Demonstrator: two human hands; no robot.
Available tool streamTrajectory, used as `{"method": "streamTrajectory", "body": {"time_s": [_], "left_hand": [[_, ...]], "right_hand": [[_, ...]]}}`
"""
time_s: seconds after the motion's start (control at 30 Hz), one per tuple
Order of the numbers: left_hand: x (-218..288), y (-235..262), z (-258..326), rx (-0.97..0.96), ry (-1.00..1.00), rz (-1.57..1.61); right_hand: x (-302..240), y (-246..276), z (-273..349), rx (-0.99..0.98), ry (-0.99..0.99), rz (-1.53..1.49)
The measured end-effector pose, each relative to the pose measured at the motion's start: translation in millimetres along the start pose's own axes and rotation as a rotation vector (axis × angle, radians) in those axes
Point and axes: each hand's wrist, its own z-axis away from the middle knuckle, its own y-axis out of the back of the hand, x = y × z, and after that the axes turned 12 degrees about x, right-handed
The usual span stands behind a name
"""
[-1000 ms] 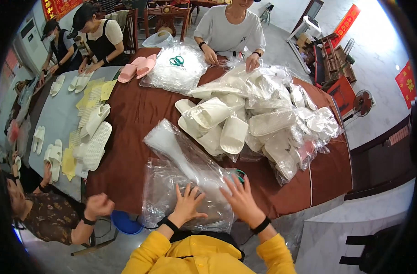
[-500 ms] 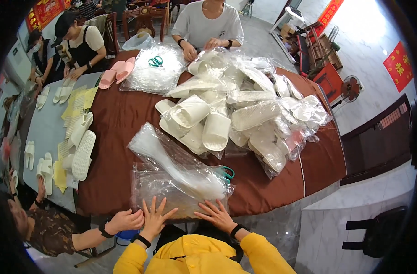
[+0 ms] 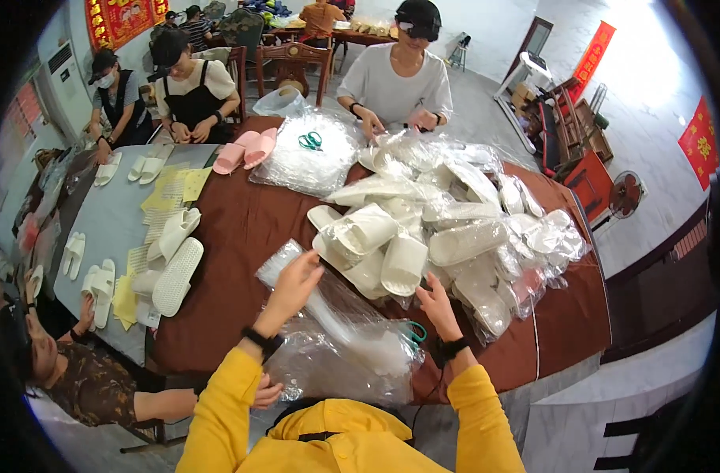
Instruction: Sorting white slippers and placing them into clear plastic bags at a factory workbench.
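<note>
My left hand [image 3: 291, 290] hangs above a stack of clear plastic bags [image 3: 328, 315], fingers apart and nothing in them. My right hand [image 3: 440, 309] reaches to the near edge of a heap of bagged white slippers, its fingers parted beside a bagged white slipper [image 3: 405, 264]. Whether the fingertips touch it I cannot tell. Below my right hand, green-handled scissors [image 3: 416, 332] lie partly under the plastic. A co-worker's hand [image 3: 267, 392] is at the left near corner of the bags, under my left forearm.
Bagged slippers [image 3: 462, 244] fill the brown-covered table's [image 3: 226, 307] right side. Pink slippers [image 3: 245, 150], more bags [image 3: 305, 162] and a second pair of scissors [image 3: 310, 141] lie at the back. Unbagged white slippers [image 3: 178, 276] and yellow sheets stand left. A person [image 3: 399, 83] works opposite.
Both my hands have lifted off the plastic bags and moved forward, toward the heap of slippers. The co-worker's hand now shows at the bags' corner. The view has tilted up.
</note>
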Motion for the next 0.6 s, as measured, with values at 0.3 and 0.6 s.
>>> {"method": "streamTrajectory", "body": {"time_s": [0.3, 0.6], "left_hand": [[-54, -61, -84, 0.080, 0.225, -0.044], [64, 12, -118, -0.026, 0.084, 0.222]], "right_hand": [[31, -19, -32, -0.080, -0.443, -0.405], [-82, -4, -29, -0.176, -0.463, -0.736]]}}
